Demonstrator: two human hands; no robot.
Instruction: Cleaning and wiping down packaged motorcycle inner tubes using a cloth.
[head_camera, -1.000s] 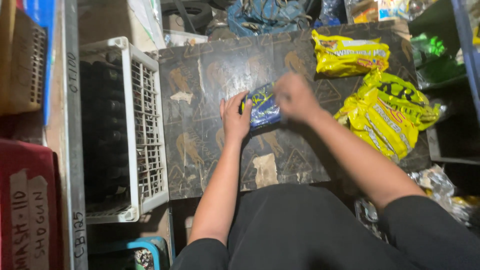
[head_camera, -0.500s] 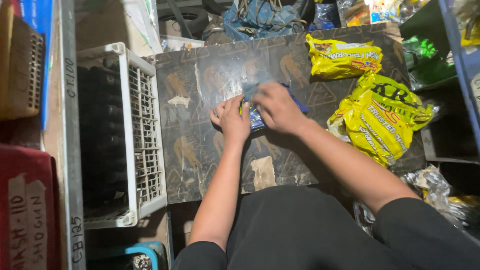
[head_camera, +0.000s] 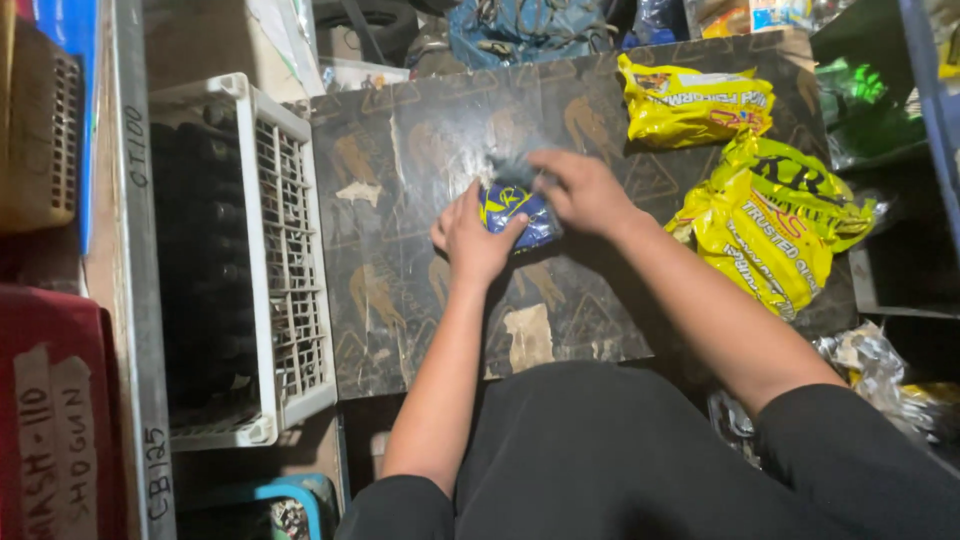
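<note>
A small blue plastic packet (head_camera: 512, 206) with yellow print lies on a dark patterned board (head_camera: 420, 300). My left hand (head_camera: 470, 235) presses on the packet's left side, fingers closed around its edge. My right hand (head_camera: 580, 190) grips the packet's top right edge from above. Both hands hold the packet against the board near its middle.
Two yellow plastic bags (head_camera: 765, 225) (head_camera: 690, 100) lie on the board's right side. A white plastic crate (head_camera: 290, 250) stands to the left beside a metal shelf post (head_camera: 135, 270). A red box (head_camera: 50, 420) sits at lower left. Blue bags (head_camera: 520, 30) lie at the back.
Both hands have shifted a little with the blue packet, and my right hand now covers its top right corner. The camera has tilted slightly.
</note>
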